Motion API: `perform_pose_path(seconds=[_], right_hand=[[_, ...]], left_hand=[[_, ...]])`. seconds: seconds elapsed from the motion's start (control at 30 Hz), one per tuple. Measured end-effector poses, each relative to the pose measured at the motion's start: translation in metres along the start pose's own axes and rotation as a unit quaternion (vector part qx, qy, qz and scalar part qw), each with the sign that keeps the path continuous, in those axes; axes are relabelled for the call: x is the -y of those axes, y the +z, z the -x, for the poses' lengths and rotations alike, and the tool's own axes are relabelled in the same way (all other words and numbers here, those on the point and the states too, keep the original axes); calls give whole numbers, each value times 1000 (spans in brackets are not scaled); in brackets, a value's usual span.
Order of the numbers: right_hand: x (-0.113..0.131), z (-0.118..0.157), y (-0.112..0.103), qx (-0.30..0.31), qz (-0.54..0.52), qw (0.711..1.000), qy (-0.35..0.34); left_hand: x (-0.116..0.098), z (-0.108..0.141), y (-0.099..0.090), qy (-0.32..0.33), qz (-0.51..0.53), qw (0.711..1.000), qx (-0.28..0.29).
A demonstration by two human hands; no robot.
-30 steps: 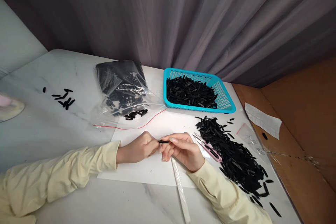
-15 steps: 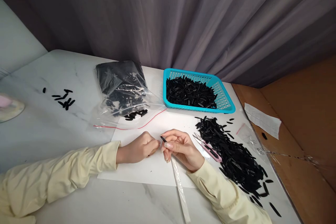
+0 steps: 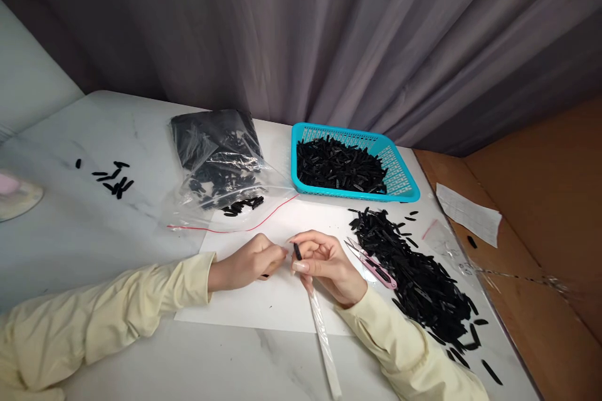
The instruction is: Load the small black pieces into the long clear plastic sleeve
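Across the back hangs a dark grey curtain point(image 3: 282, 31), and before it spreads a white marbled worktop point(image 3: 202, 366). On the right, alongside the worktop, shows brown cardboard point(image 3: 531, 207). Two cream sleeves point(image 3: 117, 313) come in from the lower left and lower right. A white sheet point(image 3: 235, 310) lies beneath the hands. Beyond it, to the right, stands a blue mesh basket point(image 3: 399, 169), well filled with small black strips; beside the basket, on the left, a clear zip bag point(image 3: 192, 214) with a red seal line holds black material and more strips. A heap of black strips point(image 3: 423, 282) sprawls over the worktop on the right. The left hand point(image 3: 251, 263) and the right hand point(image 3: 329, 263) face each other over the sheet, just apart. From under the right hand a narrow white strip point(image 3: 323, 338) runs toward the near edge. A paper slip point(image 3: 470, 214) lies on the cardboard. Pink-handled thread snips point(image 3: 376, 269) rest against the heap. Several loose strips point(image 3: 122, 187) are scattered far left. The right grip pinches one black strip point(image 3: 297, 252), tilted, between thumb and finger. The left grip is closed on a dark sliver point(image 3: 264, 275), mostly hidden; only its end shows.
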State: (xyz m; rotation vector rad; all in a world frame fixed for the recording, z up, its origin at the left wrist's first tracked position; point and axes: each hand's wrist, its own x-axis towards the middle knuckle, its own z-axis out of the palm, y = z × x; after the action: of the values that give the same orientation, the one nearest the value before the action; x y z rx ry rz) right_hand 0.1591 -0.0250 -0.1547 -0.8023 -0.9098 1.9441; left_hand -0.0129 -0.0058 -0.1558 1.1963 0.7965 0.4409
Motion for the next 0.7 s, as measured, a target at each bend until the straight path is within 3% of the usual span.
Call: perform_pose_path(seconds=[0.1,0.17,0.27,0.33,0.4,0.43,0.47,0.6,0.7], right_hand=[[30,-5,-6,-75,127,984,-96],[58,-12,-17,-161,246,935,-200],[93,-28,-38,-251,459,808,-272],[103,-35,-45,-261,601,704,-275],[100,-35,-40,-234,687,628,-280],[95,-32,-33,-205,704,617,-287],[88,-28,-24,-161,706,624,-293],[53,-11,17,56,643,713,-276],[35,-12,27,123,628,730,-240]], left_hand=[[-2,-3,-6,-10,85,996,24],[-2,-6,-10,-22,134,990,47],[-1,-9,-14,-38,158,984,73],[0,-11,-15,-44,180,979,84],[1,-11,-16,-50,203,974,88],[1,-12,-16,-53,211,972,90],[1,-11,-16,-54,215,971,91],[1,-11,-15,-50,212,971,96],[1,-11,-14,-54,205,972,105]])
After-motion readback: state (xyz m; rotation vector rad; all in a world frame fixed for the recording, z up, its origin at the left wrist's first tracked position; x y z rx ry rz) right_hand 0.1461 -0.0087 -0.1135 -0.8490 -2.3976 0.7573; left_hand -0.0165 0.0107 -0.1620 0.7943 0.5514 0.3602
